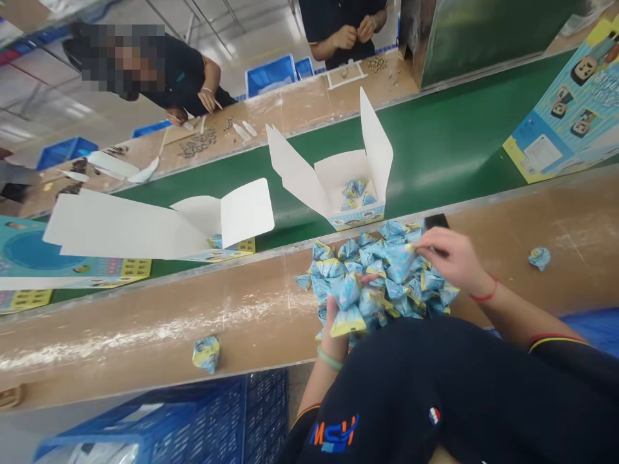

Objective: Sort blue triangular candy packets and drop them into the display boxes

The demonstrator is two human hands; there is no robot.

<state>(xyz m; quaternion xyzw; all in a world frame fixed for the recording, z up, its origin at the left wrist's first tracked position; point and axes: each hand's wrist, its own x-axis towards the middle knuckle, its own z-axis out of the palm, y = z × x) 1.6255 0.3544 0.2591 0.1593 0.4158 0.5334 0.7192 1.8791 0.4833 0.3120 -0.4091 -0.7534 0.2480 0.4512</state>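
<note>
Against the table edge in front of me lies a heap of small blue-and-yellow pyramid-shaped packets. My right hand pinches the corner of one blue packet between thumb and fingers, over the right part of the heap. At the heap's near left side, my left hand is closed around packets; its fingers are partly hidden by them, and how many it holds I cannot tell. Just beyond the heap stands an open white-lined carton with a few packets inside.
Another open carton stands on the green conveyor to the left, and a printed carton to the right. Single packets lie apart on the table. Blue crates sit below. Two co-workers work across the conveyor.
</note>
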